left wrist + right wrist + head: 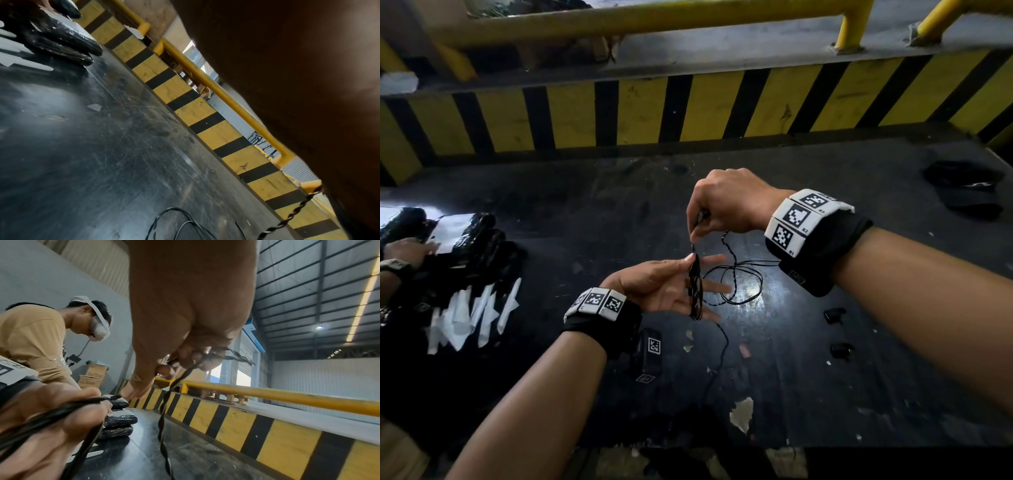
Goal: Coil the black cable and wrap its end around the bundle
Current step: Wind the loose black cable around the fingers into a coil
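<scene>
The thin black cable (695, 291) is wound in a narrow coil across the fingers of my left hand (681, 284), which lies palm up with fingers straight and spread. My right hand (698, 228) hovers just above it and pinches the cable's twisted part between thumb and forefinger. Loose loops (739, 284) lie on the black table (825, 394) to the right of the left hand. A tail (720, 349) runs toward me. The right wrist view shows the pinch (193, 358), the twisted strand (162, 418) hanging down, and coil strands (41, 415) over the left fingers (51, 426). The left wrist view shows loops (179, 225).
Another person (41, 337) works at the left, their hand (404, 250) on black wrapped bundles (482, 233) beside white strips (469, 315). A small marked black device (649, 349) lies near me, two small black pieces (835, 313) to the right. A yellow-black striped barrier (688, 109) bounds the table's far edge.
</scene>
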Demonstrator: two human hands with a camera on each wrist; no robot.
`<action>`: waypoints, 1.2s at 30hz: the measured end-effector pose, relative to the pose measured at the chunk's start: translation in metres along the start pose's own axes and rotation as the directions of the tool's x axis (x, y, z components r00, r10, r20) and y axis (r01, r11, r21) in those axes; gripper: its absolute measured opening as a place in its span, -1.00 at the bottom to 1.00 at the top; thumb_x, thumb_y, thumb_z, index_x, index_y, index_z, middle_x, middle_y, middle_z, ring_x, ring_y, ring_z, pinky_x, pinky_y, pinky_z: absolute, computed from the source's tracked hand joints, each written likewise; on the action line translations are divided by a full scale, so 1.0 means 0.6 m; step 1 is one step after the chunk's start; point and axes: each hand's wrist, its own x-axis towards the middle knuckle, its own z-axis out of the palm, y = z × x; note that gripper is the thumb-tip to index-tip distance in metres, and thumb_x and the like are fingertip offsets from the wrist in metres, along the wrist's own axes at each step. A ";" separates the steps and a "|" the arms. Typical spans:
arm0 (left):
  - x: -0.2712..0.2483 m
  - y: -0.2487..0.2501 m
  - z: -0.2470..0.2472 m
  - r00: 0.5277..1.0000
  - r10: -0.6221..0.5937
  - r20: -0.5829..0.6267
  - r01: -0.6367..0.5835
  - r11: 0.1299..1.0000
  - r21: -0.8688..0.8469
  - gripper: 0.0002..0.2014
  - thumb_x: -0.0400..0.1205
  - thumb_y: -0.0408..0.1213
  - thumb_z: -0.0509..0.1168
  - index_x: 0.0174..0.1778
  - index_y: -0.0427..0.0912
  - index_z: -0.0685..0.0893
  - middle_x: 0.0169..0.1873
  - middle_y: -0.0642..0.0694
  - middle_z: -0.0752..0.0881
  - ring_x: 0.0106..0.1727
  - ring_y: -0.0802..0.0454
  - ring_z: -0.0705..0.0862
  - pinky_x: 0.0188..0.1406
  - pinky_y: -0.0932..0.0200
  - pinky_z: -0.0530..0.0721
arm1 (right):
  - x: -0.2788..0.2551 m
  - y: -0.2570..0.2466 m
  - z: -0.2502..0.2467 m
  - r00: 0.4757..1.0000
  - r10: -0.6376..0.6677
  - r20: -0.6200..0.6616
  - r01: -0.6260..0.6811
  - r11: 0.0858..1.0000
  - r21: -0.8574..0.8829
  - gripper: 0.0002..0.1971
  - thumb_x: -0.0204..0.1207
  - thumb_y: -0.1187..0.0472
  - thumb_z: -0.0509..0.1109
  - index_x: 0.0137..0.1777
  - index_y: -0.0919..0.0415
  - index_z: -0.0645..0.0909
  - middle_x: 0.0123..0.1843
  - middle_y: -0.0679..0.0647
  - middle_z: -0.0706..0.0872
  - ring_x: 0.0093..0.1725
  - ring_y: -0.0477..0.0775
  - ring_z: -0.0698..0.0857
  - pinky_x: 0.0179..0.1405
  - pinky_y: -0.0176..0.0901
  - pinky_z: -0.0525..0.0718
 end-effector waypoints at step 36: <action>0.020 0.049 -0.034 0.935 0.348 -0.065 -0.348 0.937 0.010 -0.49 0.73 0.13 0.14 0.63 0.23 0.41 0.68 -0.43 0.32 0.52 -0.79 0.33 0.65 -0.51 0.13 | -0.109 -0.030 0.237 0.993 0.050 0.103 -0.101 0.805 0.585 -0.60 0.76 -0.08 0.18 -0.17 0.10 0.71 -0.27 -0.14 0.75 -0.19 -0.06 0.75 -0.05 -0.08 0.68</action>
